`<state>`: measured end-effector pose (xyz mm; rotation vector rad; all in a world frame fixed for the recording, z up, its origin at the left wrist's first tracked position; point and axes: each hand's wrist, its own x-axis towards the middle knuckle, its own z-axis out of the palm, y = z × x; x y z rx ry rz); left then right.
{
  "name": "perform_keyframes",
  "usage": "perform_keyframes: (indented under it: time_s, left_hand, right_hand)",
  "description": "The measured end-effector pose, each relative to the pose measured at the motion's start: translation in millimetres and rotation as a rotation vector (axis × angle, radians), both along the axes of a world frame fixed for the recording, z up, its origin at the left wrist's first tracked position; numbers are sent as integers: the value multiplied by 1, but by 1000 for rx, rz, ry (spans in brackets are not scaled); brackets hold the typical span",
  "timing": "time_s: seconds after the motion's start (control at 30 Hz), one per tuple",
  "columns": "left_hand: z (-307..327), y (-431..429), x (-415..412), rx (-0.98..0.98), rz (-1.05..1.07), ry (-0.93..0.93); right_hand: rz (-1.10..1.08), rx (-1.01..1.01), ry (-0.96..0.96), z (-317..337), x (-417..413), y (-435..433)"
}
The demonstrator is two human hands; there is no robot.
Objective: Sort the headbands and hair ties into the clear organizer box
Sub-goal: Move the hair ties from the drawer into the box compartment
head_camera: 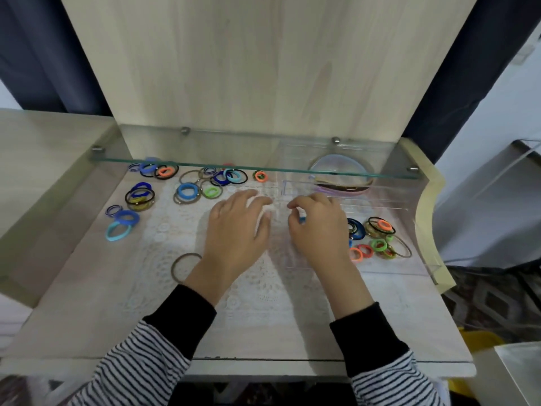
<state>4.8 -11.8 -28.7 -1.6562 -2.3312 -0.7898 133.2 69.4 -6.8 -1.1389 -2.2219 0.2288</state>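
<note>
Clear box (421,230) on the right of the table (87,303), partly under a glass shelf (251,168). In the box's far part, pastel headbands (342,187) bunched in an arc, blurred through the glass. In its near right part, a heap of ties (379,238): orange, green, red, dark blue and black, with thin tan rings among them. Over the box's near left part, right grip (319,227), palm down, thumb and forefinger pinched on a small blue tie (302,219), only an end of it showing. Just left of the box, left grip (237,227), palm down, fingers loosely bent, tips at the box's left wall, nothing seen in it; touching the wall or not, cannot tell. Further left of the box, loose ties (187,191) scattered on the table in clusters: blue and green with tan rings nearest, blue, black and orange in a row under the shelf, dark blue, yellow and light blue furthest left. Left of the box and nearer than it, one tan tie (186,266) alone, just beside the left wrist. Under both wrists and the box's left edge, a white lace mat (251,288). Black cuffs and striped sleeves (140,367) at the table's near edge. Behind the box, a pale wood panel (263,68), upright.
</note>
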Motion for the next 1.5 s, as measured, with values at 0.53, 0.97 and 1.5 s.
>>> perform_keyframes:
  time_s: [0.53, 0.97, 1.5]
  left_hand:
    - [-37, -99, -125, -41, 447, 35]
    - [-40, -112, -139, 123, 499, -154]
    - [-39, -106, -136, 215, 304, 49]
  right_hand:
    - [430, -97, -102, -20, -82, -65]
    - [552, -53, -134, -35, -98, -78]
    - [478, -144, 68, -46, -69, -48]
